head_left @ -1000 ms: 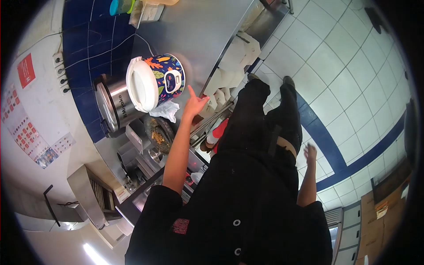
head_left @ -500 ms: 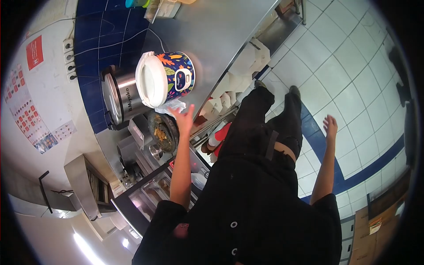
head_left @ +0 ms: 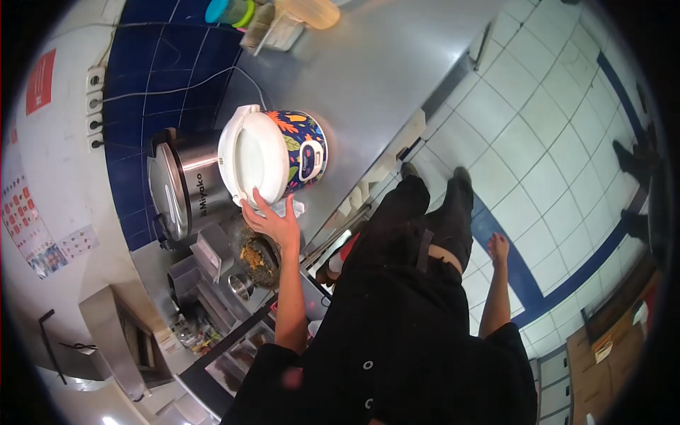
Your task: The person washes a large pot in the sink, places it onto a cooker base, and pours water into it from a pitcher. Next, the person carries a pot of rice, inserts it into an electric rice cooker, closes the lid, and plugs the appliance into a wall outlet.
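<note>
A rice cooker [head_left: 301,142] with a white lid [head_left: 258,157] and a colourful leaf pattern stands on the steel counter. My left hand [head_left: 273,223] is open at the near edge of the lid, fingertips at its rim; whether they press on it I cannot tell. A crumpled piece of clear plastic [head_left: 292,208] lies under that hand, partly hidden. My right hand [head_left: 498,246] hangs over the floor at my side, its fingers curled in with nothing visible in them. Behind the rice cooker is a larger steel cooker [head_left: 200,180] marked Miyako.
A dark stone mortar [head_left: 263,263] with brownish food and a small metal bowl [head_left: 241,285] are near my left forearm. A power cord [head_left: 177,90] runs along the blue tiled wall. Containers [head_left: 283,32] stand farther along the counter [head_left: 375,78]. Another person's feet [head_left: 630,163] show at right.
My left hand has moved from beside the rice cooker to the lid's edge. The fingers of my right hand have curled in. My view has shifted, showing more of the counter's far end.
</note>
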Available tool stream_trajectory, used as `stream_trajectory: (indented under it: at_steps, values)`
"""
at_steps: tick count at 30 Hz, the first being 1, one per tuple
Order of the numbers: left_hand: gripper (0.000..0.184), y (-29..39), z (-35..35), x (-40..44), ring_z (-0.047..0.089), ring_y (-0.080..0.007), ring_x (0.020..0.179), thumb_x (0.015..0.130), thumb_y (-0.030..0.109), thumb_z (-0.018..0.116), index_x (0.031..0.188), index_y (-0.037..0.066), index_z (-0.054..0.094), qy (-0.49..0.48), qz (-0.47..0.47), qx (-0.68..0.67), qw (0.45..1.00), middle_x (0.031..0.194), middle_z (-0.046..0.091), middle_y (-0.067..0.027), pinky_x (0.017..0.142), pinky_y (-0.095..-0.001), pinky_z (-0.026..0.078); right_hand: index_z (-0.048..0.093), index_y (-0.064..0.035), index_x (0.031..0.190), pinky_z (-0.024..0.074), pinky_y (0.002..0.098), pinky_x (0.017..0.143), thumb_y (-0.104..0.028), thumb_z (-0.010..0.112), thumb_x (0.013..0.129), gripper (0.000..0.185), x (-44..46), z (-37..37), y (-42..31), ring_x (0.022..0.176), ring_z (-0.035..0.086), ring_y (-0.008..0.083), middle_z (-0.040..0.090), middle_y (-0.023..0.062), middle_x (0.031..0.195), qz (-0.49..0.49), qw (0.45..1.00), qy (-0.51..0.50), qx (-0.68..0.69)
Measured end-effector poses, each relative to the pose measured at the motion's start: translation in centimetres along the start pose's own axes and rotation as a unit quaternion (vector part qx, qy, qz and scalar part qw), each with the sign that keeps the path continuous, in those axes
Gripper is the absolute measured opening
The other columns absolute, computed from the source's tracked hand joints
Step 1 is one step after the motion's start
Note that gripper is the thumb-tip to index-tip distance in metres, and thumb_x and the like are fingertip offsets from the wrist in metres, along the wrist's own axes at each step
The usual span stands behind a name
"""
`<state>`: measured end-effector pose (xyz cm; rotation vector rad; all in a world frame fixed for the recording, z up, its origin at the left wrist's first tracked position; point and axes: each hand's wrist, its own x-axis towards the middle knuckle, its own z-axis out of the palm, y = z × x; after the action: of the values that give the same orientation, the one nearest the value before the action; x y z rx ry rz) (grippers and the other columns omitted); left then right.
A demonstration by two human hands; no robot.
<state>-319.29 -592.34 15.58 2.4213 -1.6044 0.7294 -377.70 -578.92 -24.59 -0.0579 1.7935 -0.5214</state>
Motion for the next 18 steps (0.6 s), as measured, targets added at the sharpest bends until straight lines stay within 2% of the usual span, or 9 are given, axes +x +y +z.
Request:
stream_trajectory:
  at_steps: [5,7,9,11,12,13,14,15,18]
  values:
    - [0.086,-0.3,2.0,4.1,0.025,-0.0454,0.139,0.08,0.042,0.079,0.151,0.014,0.038,0.011,-0.016,-0.073,0.997,0.156,0.031,-0.0156,0.111,-0.0599,0.024,0.063,-0.0095,0.103,0.0425,0.0259,0.042,-0.032,0.066,0.093,0.025,0.3,9.0,-3.5,0.053,0.057,0.0097,0.062,0.0003,0.073,-0.074,0.984,-0.067,-0.145]
    - [0.086,0.5,2.4,5.6,0.028,-0.0446,0.137,0.082,0.049,0.073,0.151,0.011,0.037,-0.03,-0.064,0.0,0.997,0.155,0.034,-0.0147,0.113,-0.0584,0.021,0.068,-0.0072,0.104,0.0463,0.0268,0.049,-0.028,0.065,0.094,0.023,-1.8,12.2,-6.4,0.062,0.062,0.011,0.068,0.0032,0.082,-0.103,0.979,-0.091,-0.151]
    - [0.091,-2.6,6.7,6.6,0.034,-0.0449,0.137,0.085,0.066,0.061,0.15,0.006,0.038,0.027,-0.007,0.074,0.997,0.156,0.036,-0.0144,0.113,-0.058,0.019,0.069,-0.0067,0.109,0.0528,0.0301,0.064,-0.028,0.064,0.095,0.026,-0.4,13.7,-5.7,0.076,0.067,0.0158,0.072,0.0055,0.091,-0.227,0.954,-0.162,-0.109]
    - [0.094,-3.2,8.0,8.3,0.034,-0.0444,0.138,0.084,0.066,0.061,0.15,0.005,0.036,0.052,-0.021,0.021,0.998,0.156,0.036,-0.0168,0.111,-0.0625,0.02,0.072,-0.0071,0.103,0.0541,0.0328,0.071,-0.027,0.065,0.093,0.023,-4.7,15.5,-7.6,0.079,0.067,0.0148,0.073,0.0063,0.092,-0.279,0.936,-0.097,-0.191]
    - [0.096,-2.4,6.9,9.7,0.033,-0.0437,0.139,0.083,0.062,0.066,0.151,0.004,0.034,0.035,-0.033,0.029,0.998,0.156,0.034,-0.0179,0.11,-0.0666,0.02,0.072,-0.0065,0.101,0.0544,0.0357,0.076,-0.028,0.066,0.091,0.024,-10.6,16.0,-10.8,0.083,0.069,0.0189,0.073,0.0085,0.093,-0.241,0.953,-0.061,-0.173]
    - [0.093,-3.8,8.4,10.1,0.033,-0.0439,0.138,0.081,0.059,0.07,0.153,0.011,0.034,0.063,-0.008,0.007,0.998,0.157,0.034,-0.0115,0.107,-0.0676,0.024,0.071,-0.0044,0.102,0.0544,0.0378,0.08,-0.03,0.068,0.09,0.029,-11.5,15.8,-10.3,0.088,0.069,0.0238,0.073,0.0117,0.095,-0.269,0.942,-0.028,-0.201]
    - [0.089,-2.7,7.4,10.3,0.035,-0.0434,0.137,0.082,0.056,0.07,0.154,0.02,0.033,0.03,-0.065,0.07,0.995,0.159,0.033,-0.0047,0.104,-0.0657,0.028,0.07,-0.0052,0.104,0.0521,0.031,0.068,-0.029,0.068,0.092,0.027,-11.2,14.9,-8.7,0.075,0.063,0.0142,0.068,0.0039,0.082,-0.292,0.94,-0.037,-0.173]
    - [0.087,-3.9,8.3,10.3,0.036,-0.0426,0.136,0.082,0.056,0.069,0.155,0.029,0.031,0.091,-0.021,-0.009,0.996,0.16,0.031,0.0001,0.103,-0.063,0.03,0.069,-0.0054,0.105,0.0521,0.0311,0.067,-0.03,0.068,0.091,0.029,-13.2,13.8,-8.2,0.073,0.063,0.0146,0.068,0.0054,0.08,-0.301,0.938,-0.014,-0.173]
    - [0.091,-4.0,8.9,9.8,0.036,-0.0429,0.135,0.08,0.058,0.07,0.156,0.031,0.028,-0.01,-0.113,0.111,0.987,0.16,0.03,0.0014,0.102,-0.0644,0.03,0.07,-0.005,0.102,0.0545,0.0345,0.074,-0.038,0.072,0.087,0.036,-15.8,9.2,-4.4,0.083,0.069,0.0198,0.072,0.0112,0.088,-0.265,0.951,0.05,-0.153]
